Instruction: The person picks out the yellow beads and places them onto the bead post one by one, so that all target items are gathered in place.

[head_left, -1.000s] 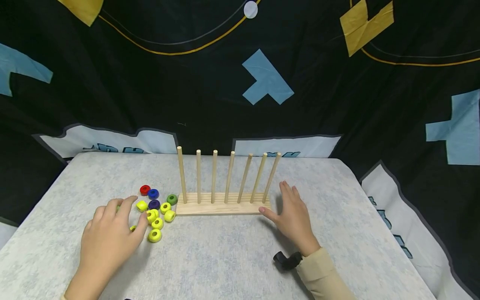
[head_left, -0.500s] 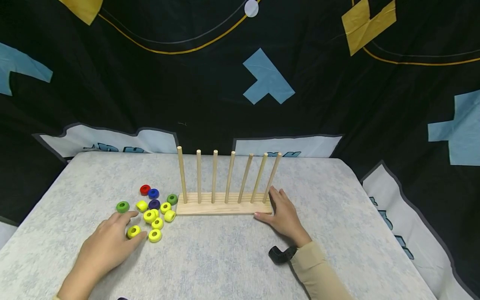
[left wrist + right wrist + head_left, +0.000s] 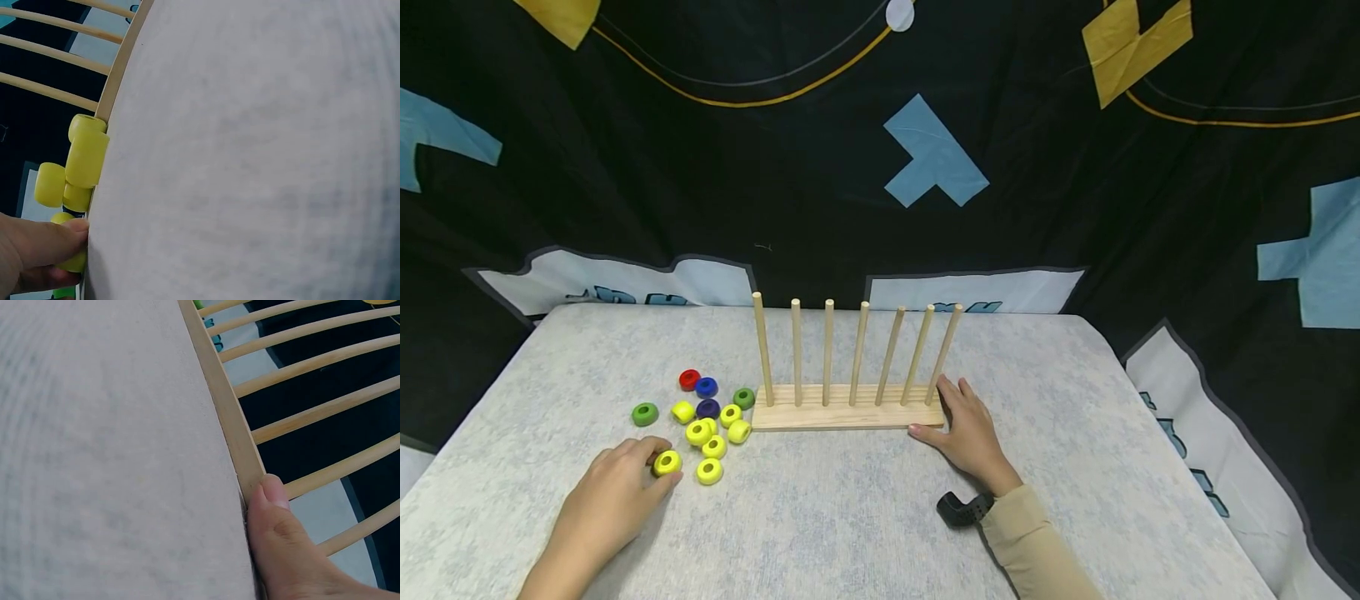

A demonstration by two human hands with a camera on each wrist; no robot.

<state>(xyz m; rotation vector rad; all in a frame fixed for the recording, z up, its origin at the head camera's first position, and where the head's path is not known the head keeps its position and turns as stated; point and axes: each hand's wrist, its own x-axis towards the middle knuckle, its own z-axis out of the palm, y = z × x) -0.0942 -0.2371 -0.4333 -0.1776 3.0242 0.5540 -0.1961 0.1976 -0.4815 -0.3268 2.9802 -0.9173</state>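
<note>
My left hand (image 3: 606,500) pinches a yellow bead (image 3: 667,463) between thumb and fingers, low over the table on the left. In the left wrist view the thumb (image 3: 53,240) covers part of that bead. To its right lies a cluster of yellow beads (image 3: 713,447). A wooden peg stand (image 3: 846,419) with a row of several upright, bare pegs stands at the table's middle. The right hand (image 3: 966,433) holds the stand's right end, thumb at the front edge and fingers behind. In the right wrist view its thumb (image 3: 278,531) presses on the base.
Behind the yellow beads lie a red bead (image 3: 689,380), two blue-purple beads (image 3: 706,387) and a green bead (image 3: 743,398) near the stand. Another green bead (image 3: 644,414) lies apart at the left. A black cloth (image 3: 820,192) hangs behind the pale table (image 3: 820,525).
The left hand has drawn back toward the front left and closed its fingers on a yellow bead. The right hand has moved left and taken hold of the peg stand's end.
</note>
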